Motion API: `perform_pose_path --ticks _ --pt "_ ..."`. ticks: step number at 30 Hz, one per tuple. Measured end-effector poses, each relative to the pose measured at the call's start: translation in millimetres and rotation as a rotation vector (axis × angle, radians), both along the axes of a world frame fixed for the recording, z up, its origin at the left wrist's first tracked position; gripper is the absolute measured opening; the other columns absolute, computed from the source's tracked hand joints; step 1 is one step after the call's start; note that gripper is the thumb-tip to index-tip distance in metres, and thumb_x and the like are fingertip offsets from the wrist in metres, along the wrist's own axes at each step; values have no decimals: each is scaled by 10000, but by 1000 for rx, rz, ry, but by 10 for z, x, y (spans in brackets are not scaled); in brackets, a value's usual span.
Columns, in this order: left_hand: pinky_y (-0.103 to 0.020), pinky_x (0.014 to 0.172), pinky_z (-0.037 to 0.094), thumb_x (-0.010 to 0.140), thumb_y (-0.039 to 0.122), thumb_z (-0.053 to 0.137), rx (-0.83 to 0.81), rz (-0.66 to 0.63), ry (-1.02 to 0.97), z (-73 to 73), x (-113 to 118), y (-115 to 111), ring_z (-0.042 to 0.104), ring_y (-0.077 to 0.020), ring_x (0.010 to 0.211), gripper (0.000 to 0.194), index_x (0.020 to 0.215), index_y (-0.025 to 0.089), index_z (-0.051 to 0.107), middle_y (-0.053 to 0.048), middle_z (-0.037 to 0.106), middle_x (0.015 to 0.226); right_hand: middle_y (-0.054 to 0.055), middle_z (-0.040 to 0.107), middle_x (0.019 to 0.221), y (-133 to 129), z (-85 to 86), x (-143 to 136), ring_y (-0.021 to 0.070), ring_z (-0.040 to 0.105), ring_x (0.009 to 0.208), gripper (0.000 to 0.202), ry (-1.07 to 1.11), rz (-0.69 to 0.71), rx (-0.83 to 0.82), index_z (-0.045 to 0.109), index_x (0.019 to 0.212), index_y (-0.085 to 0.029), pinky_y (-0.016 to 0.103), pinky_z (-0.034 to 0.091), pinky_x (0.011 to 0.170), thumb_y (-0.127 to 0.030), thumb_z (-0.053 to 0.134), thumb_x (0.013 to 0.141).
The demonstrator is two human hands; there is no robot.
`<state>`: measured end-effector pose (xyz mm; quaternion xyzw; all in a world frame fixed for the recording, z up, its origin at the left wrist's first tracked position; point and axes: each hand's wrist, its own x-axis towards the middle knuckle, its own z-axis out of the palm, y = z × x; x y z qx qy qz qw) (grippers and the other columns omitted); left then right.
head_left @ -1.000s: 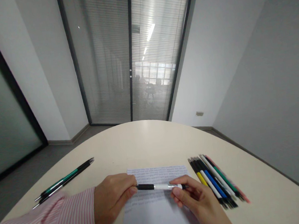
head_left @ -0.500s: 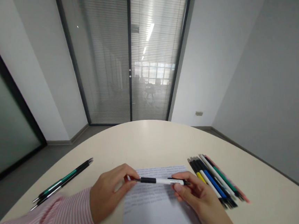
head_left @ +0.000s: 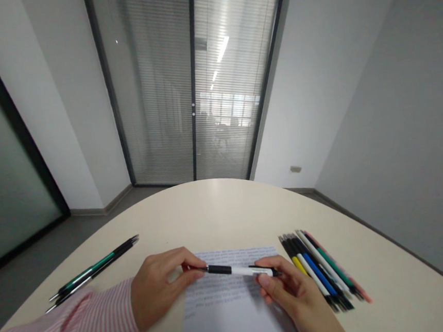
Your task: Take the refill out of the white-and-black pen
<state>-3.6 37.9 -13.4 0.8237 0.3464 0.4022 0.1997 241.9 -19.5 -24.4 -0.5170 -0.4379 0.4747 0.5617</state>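
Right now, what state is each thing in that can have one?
Pen: level above the paper, held at both ends.
Left hand: pinching the pen's tip end.
Right hand: gripping the clip end.
Paper: flat, written on.
Row of pens: lying side by side.
Two pens: lying together.

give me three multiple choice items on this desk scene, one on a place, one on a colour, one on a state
1. Where does the row of pens lie?
A. right of the paper
B. on the floor
C. left of the paper

2. What colour is the sleeve on the left arm?
A. plain blue
B. pink and white stripes
C. black

3. How is the black and white pen held?
A. lying loose on the table
B. by the left hand alone
C. by both hands, one at each end

Answers:
1 A: the row sits on the table right of the paper.
2 B: stripes show.
3 C: the left hand and right hand pinch its ends.
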Motion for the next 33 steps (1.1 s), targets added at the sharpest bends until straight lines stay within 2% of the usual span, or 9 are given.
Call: perform_pose_path --ticks 3,8,11,14,17,19,22,25,33 --pt "-170 605 474 895 243 550 -19 -28 8 14 2 9 664 -107 603 211 746 209 695 29 726 673 -25 630 566 0 -2 3 136 540 571 374 2 2 -3 717 858 -198 244 403 581 -495 817 655" --pt "-185 689 500 819 198 648 -14 -13 -26 14 16 3 668 -119 680 116 926 216 687 27 733 790 -29 635 572 7 14 10 125 534 573 378 9 16 -13 713 862 -191 240 411 584 -488 821 655" --pt "-179 659 484 827 173 649 -5 -3 -28 -1 8 -5 665 -114 651 58 821 208 695 28 725 732 -35 638 566 6 18 9 121 537 569 391 16 25 -24 717 862 -194 240 411 588 -498 827 642" --pt "-163 617 469 863 208 619 -25 -19 -20 -15 2 -1 657 -97 593 146 740 208 699 43 719 659 -36 640 568 1 6 4 116 532 570 394 34 5 -22 719 867 -198 233 401 581 -504 825 643" --pt "-156 656 493 838 212 652 -46 -33 -37 -21 10 4 674 -98 638 74 889 223 705 46 741 745 -37 641 577 3 -2 12 116 531 583 388 36 7 -30 714 873 -199 227 404 583 -494 827 648" --pt "-161 691 502 794 180 694 -47 -25 -63 -20 16 0 679 -106 685 189 978 219 680 37 744 813 -38 641 577 11 -2 26 115 534 583 387 26 22 -32 710 879 -197 225 409 585 -493 821 657" --pt "-154 686 481 807 154 670 -46 -2 -65 -6 15 -12 675 -101 681 69 840 208 696 39 738 761 -36 645 580 25 -5 45 115 540 581 412 3 53 -40 707 896 -190 226 413 581 -510 813 658" --pt "-141 628 457 830 186 637 -87 10 -34 16 9 -19 658 -86 601 131 722 203 708 51 727 657 -37 644 572 27 -13 39 115 541 574 428 5 38 -32 703 890 -186 226 408 572 -517 818 644" --pt "-132 663 468 740 141 725 -117 25 -88 21 36 -34 667 -89 632 103 822 203 714 54 725 700 -40 632 546 5 0 -7 104 529 551 418 46 -16 -15 718 855 -178 214 400 554 -500 839 620"
